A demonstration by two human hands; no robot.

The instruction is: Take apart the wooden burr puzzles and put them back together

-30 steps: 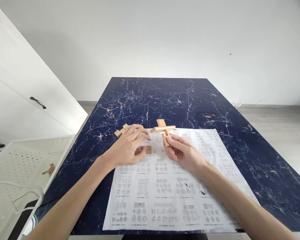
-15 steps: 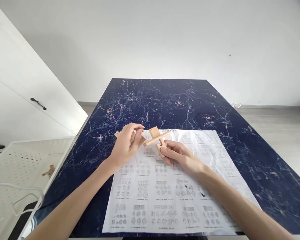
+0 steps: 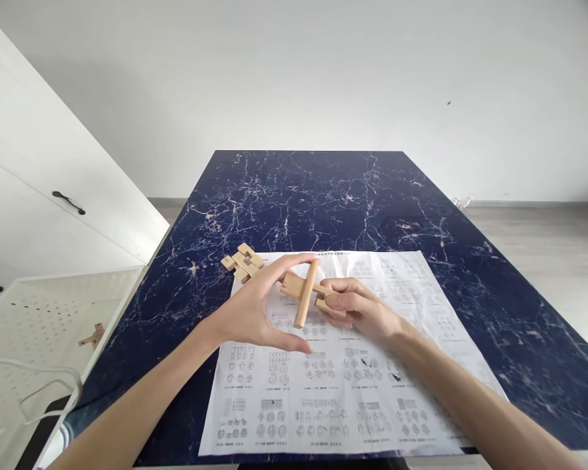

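Observation:
Between finger and thumb, my right hand grips a notched wooden puzzle piece by its slotted end. A round wooden rod lies crosswise on that piece. My left hand is spread wide around the rod; its index fingertip is at or very near the rod's upper end, while the thumb stays apart below. Several more wooden puzzle pieces sit in a cluster at the printed sheet's upper left corner, just beyond my left hand.
A creased instruction sheet with printed diagrams covers the near part of the dark blue marbled table. To the left, a white perforated tray holds another wooden piece and a white cable. A white cabinet stands behind it.
My left hand has left the cluster of pieces, moved right and opened around the rod. My right hand has turned the puzzle piece, so the rod now points up and down the view.

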